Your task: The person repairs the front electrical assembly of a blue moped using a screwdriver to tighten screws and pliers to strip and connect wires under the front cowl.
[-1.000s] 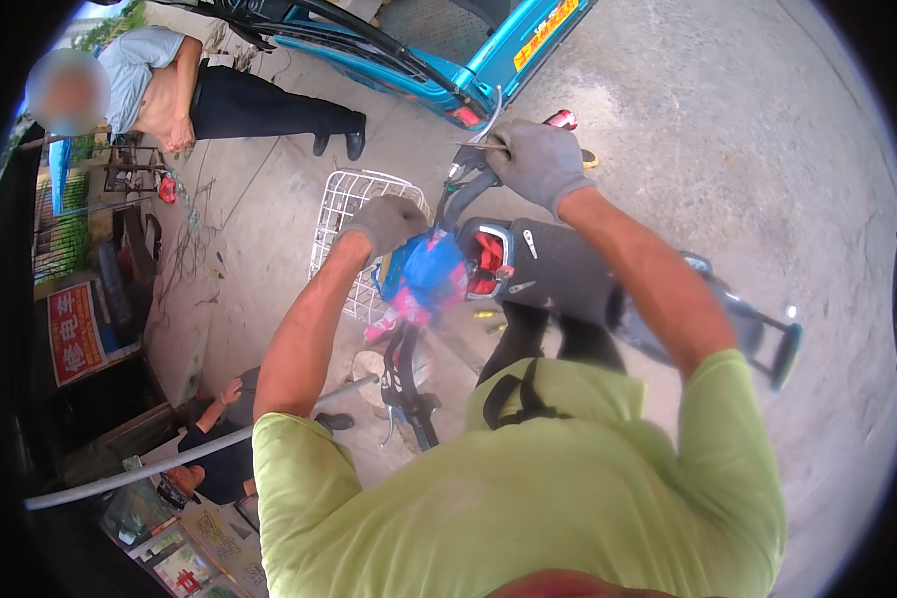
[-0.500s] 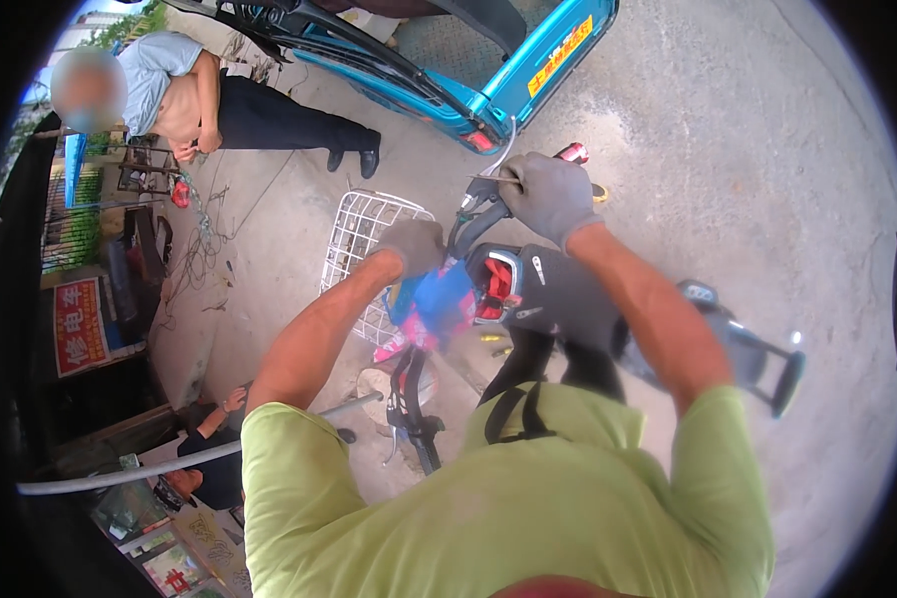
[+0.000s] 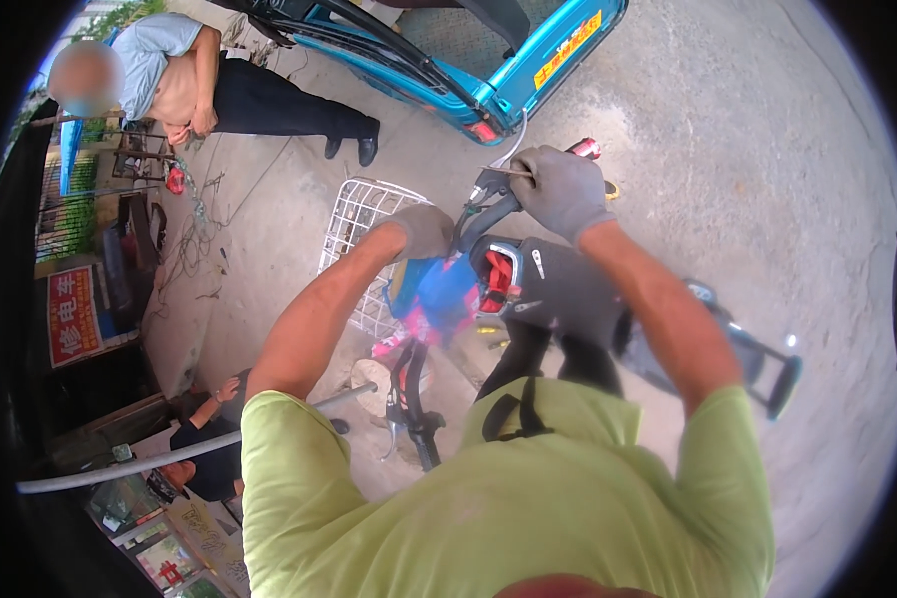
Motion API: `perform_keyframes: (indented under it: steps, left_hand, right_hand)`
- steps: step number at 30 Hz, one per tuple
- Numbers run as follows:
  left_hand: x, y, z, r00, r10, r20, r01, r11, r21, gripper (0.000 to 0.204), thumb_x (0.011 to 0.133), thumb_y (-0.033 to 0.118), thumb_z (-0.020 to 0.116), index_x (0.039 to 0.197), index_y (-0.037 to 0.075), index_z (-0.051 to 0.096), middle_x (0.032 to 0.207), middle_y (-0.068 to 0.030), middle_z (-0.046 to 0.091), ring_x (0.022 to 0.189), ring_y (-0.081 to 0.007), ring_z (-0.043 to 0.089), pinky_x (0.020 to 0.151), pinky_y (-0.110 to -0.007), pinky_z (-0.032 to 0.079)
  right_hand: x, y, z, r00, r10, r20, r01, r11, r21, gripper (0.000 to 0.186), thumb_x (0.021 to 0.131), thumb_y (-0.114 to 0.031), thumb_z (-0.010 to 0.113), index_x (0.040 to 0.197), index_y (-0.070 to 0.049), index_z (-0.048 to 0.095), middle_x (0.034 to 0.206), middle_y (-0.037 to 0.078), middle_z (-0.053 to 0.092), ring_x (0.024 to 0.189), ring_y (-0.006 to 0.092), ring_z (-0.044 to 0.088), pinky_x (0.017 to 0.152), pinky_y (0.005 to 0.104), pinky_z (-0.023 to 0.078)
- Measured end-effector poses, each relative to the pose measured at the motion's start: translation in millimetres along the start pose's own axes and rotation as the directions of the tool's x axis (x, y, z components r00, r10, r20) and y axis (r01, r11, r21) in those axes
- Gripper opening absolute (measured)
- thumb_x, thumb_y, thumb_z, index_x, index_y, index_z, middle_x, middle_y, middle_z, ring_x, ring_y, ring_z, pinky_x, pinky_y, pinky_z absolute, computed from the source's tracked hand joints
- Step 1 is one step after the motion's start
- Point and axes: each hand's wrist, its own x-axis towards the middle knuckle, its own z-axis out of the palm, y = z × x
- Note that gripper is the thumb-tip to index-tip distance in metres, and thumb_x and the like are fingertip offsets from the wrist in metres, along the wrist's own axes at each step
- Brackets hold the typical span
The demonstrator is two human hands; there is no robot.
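Note:
A small electric scooter stands in front of me, its handlebar (image 3: 487, 217) turned sideways across the view. My right hand (image 3: 565, 191), in a grey glove, is closed around a thin metal rod (image 3: 509, 171) beside the handlebar's far end and brake lever. My left hand (image 3: 425, 231), gloved too, rests between the white wire basket (image 3: 367, 221) and the handlebar's middle; its fingertips are hidden. Just below it, a blue and pink cloth (image 3: 443, 297) covers the handlebar's centre. The handlebar's near end (image 3: 416, 419) points toward me. An open front pocket (image 3: 500, 279) shows something red inside.
A blue three-wheeled cart (image 3: 508, 95) stands ahead. At far left a person (image 3: 269, 95) stands near cables on the concrete; another person (image 3: 209, 448) is at lower left. A grey pole (image 3: 169, 470) crosses in from the left. A red can-like object (image 3: 585, 149) lies beyond my right hand.
My right hand has shifted slightly right, still holding the rod by the handlebar. My left hand has moved a little right and up. The surroundings have shifted slightly with my head.

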Motion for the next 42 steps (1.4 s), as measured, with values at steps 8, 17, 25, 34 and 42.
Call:
perform_keyframes:
  steps: [8,17,25,34,42]
  left_hand:
    - [-18.5,1.9,12.5,0.982,-0.043,-0.186,-0.004,0.969,-0.246,0.028,0.089,0.030,0.071,0.098,0.005,0.081,0.103,-0.0224,0.078,0.098,-0.0396,0.075,0.089,-0.044,0.058]
    - [-55.7,-20.8,3.2,0.888,-0.066,-0.455,-0.431,0.225,-0.874,0.028,0.111,0.021,0.067,0.103,-0.005,0.071,0.091,-0.0108,0.074,0.088,-0.0194,0.073,0.086,-0.037,0.060]
    - [-69.4,9.0,92.2,0.763,-0.252,-0.595,-0.199,0.785,-0.587,0.035,0.109,0.024,0.065,0.135,0.002,0.074,0.133,-0.0181,0.074,0.126,-0.0330,0.068,0.114,-0.041,0.051]
    - [-57.7,33.3,109.3,0.673,-0.330,-0.662,-0.139,0.823,-0.551,0.035,0.101,0.023,0.072,0.131,0.005,0.077,0.135,-0.0211,0.070,0.130,-0.0366,0.065,0.112,-0.045,0.050]
    - [-53.2,24.2,116.8,0.680,-0.322,-0.658,-0.173,0.802,-0.571,0.035,0.102,0.023,0.072,0.132,0.005,0.076,0.135,-0.0193,0.070,0.129,-0.0358,0.064,0.114,-0.044,0.049]
  right_hand:
    - [0.6,2.1,-0.1,1.000,0.024,0.011,-0.024,1.000,-0.001,0.018,0.095,-0.030,0.069,0.093,-0.015,0.077,0.093,0.010,0.075,0.086,0.0336,0.076,0.075,0.0459,0.059]
    - [0.2,3.4,0.5,0.998,-0.021,-0.065,0.024,0.998,0.057,0.015,0.093,-0.025,0.069,0.092,-0.014,0.078,0.092,0.011,0.075,0.085,0.0334,0.075,0.073,0.0459,0.058]
    - [-36.8,3.9,-15.0,0.991,-0.033,-0.133,0.071,0.954,0.292,0.030,0.102,-0.033,0.067,0.118,-0.010,0.076,0.111,0.017,0.077,0.101,0.0372,0.075,0.086,0.0451,0.060]
    - [-132.6,15.7,60.2,0.679,0.213,0.702,-0.510,0.825,0.244,0.061,0.112,-0.057,0.039,0.114,-0.006,0.072,0.107,0.020,0.078,0.105,0.0419,0.074,0.096,0.0509,0.055]
    - [-103.0,4.4,82.7,0.748,0.125,0.651,-0.290,0.945,0.152,0.052,0.114,-0.043,0.043,0.108,-0.004,0.077,0.102,0.023,0.078,0.099,0.0432,0.075,0.089,0.0531,0.059]
